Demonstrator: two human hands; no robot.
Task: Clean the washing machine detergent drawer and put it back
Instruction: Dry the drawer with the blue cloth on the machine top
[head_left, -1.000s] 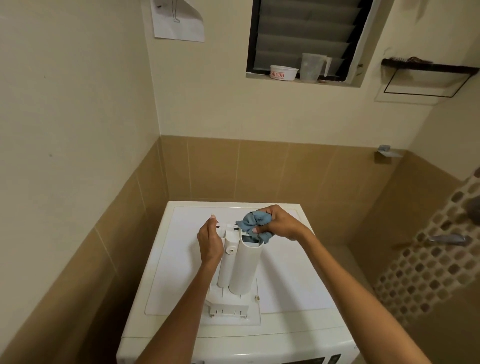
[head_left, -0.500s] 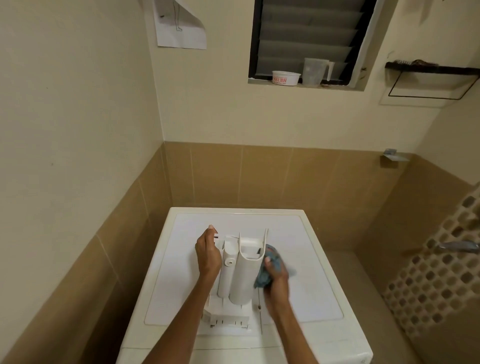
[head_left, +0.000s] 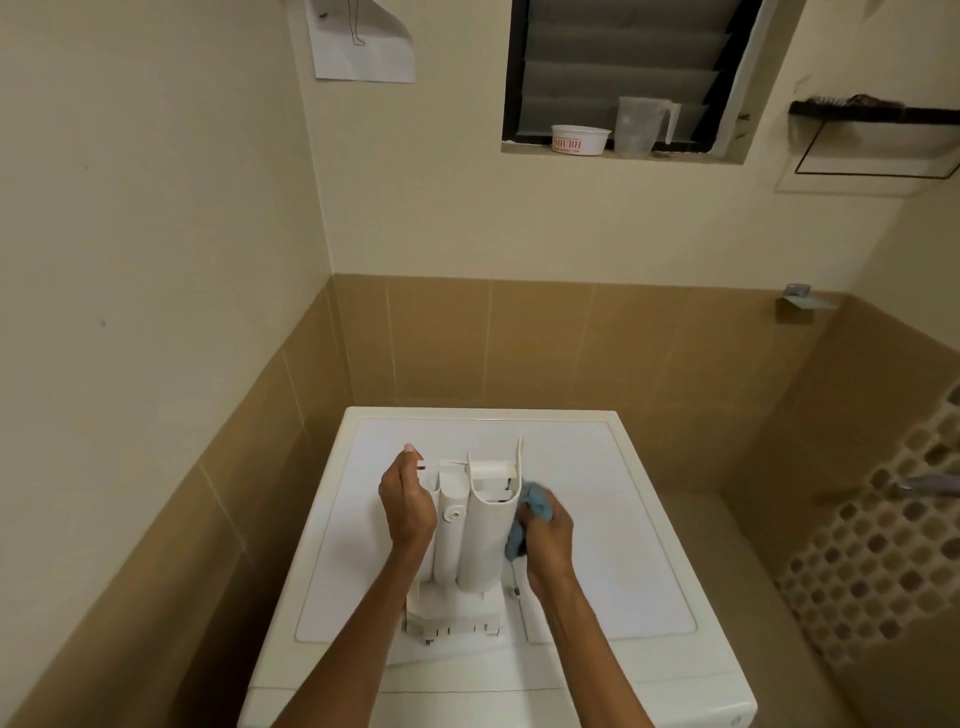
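As the head view shows, the detergent drawer (head_left: 483, 540) lies on the top panel of the washing machine (head_left: 613, 525). It sits midway between the left and right edges and nearer the front edge, with its rounded underside facing up. The left hand (head_left: 408, 506) grips the drawer's left wall near the far end, fingers curled over the wall. The right hand (head_left: 548, 543) is closed round a bunched blue cloth (head_left: 535, 501) and presses it against the drawer's right wall, about halfway along. Both forearms enter over the front edge. On the window ledge above, a white tub (head_left: 581, 139) and a clear jug (head_left: 641, 124) stand side by side. A paper sheet (head_left: 361, 41) hangs on the wall at upper left.
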